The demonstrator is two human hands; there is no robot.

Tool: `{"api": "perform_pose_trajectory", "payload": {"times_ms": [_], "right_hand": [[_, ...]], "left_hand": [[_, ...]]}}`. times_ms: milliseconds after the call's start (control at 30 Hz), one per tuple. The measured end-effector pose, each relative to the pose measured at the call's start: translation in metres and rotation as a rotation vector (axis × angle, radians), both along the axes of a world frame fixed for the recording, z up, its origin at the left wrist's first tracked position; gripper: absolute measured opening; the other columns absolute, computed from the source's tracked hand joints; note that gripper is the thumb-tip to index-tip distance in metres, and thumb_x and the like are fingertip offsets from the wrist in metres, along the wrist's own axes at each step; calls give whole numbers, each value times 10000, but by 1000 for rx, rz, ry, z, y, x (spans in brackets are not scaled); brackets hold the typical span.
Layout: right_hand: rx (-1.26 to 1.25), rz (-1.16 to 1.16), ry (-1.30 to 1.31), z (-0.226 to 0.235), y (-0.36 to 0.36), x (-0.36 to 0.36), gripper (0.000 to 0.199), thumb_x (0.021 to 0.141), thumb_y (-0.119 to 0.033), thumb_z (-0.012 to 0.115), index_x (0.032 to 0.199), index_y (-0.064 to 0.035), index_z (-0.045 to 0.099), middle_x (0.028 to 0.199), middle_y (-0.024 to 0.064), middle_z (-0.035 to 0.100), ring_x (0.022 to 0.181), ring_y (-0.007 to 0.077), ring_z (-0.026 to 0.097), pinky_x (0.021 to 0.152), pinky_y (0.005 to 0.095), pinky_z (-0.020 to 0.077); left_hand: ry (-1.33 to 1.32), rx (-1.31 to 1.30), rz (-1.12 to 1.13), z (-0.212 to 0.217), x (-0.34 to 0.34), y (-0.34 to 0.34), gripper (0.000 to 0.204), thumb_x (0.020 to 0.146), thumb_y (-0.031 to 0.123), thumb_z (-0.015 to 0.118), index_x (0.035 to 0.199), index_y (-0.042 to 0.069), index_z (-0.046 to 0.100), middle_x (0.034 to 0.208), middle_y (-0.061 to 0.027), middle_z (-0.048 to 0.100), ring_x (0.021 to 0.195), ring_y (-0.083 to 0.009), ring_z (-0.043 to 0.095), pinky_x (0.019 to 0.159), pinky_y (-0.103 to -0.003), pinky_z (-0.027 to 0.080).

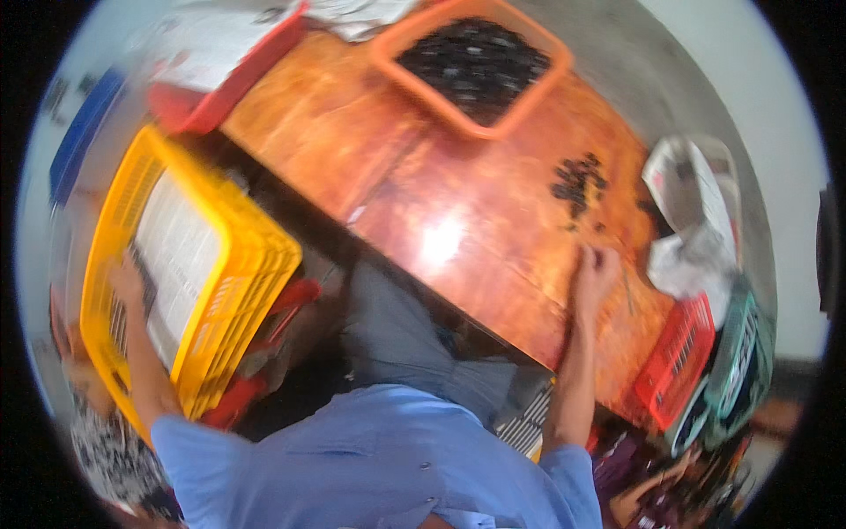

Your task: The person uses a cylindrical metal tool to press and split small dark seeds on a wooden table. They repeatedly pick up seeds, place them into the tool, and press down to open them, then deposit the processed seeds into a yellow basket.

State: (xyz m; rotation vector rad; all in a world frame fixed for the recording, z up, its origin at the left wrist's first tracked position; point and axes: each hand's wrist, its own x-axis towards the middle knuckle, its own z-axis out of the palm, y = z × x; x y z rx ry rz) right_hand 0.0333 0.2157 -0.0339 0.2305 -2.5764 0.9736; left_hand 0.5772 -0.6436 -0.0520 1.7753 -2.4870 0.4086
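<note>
My left hand (126, 280) reaches into the top yellow crate (225, 216), at its left side. A pale printed sheet (176, 256) lines that crate, and a dark strip shows beside my fingers, which are smeared by motion. Over the right part of the orange-brown table (493, 264), my right hand (597, 271) is closed with its fingertips pinched together. Whatever it holds, if anything, is too small to make out. Just beyond it lies a loose scatter of small dark pieces (579, 187). A thin dark line or stick lies to the right of that hand.
An orange tub (388, 66) full of small black pieces stands at the table's far side. Left of it is a red tray (198, 110) with white paper. At the right edge are a white bag (687, 212), a red basket (677, 357) and a green basket (738, 348).
</note>
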Motion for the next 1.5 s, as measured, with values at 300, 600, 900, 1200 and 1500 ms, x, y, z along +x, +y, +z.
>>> {"api": "perform_pose_trajectory", "payload": {"times_ms": [300,600,900,1200,1500], "right_hand": [[-99,-12,-22,10,-4,11,149,903,-121,713,893,20,664,908,165,594,864,325,593,786,416,482],[-61,265,-94,30,-9,47,150,877,-116,705,972,-2,683,953,166,652,949,347,636,870,425,503],[-102,109,-113,69,58,115,144,910,-92,686,1027,-13,713,951,170,700,857,325,695,766,406,548],[335,-554,104,164,274,101,155,945,-113,660,1026,7,718,983,197,740,936,366,723,810,452,550],[450,-505,-434,87,410,99,286,796,-27,644,1062,-38,748,1037,199,758,1045,377,718,920,471,545]], "left_hand": [[456,-489,-872,169,-260,122,516,1066,265,577,1515,29,481,1588,-216,443,1485,-375,397,1228,-463,309],[562,-127,-1667,224,-455,442,602,820,-13,747,1396,65,588,1488,-160,543,1404,-379,494,1175,-469,420],[396,529,-1700,64,-498,609,646,930,270,690,1489,13,496,1605,-242,399,1500,-426,346,1251,-507,274],[440,601,-1514,37,-557,604,559,1048,299,539,1511,-8,473,1653,-229,339,1535,-409,294,1270,-489,220],[462,553,-1537,36,-550,608,502,1057,276,535,1466,-15,508,1615,-219,393,1522,-401,317,1253,-492,258]]}}
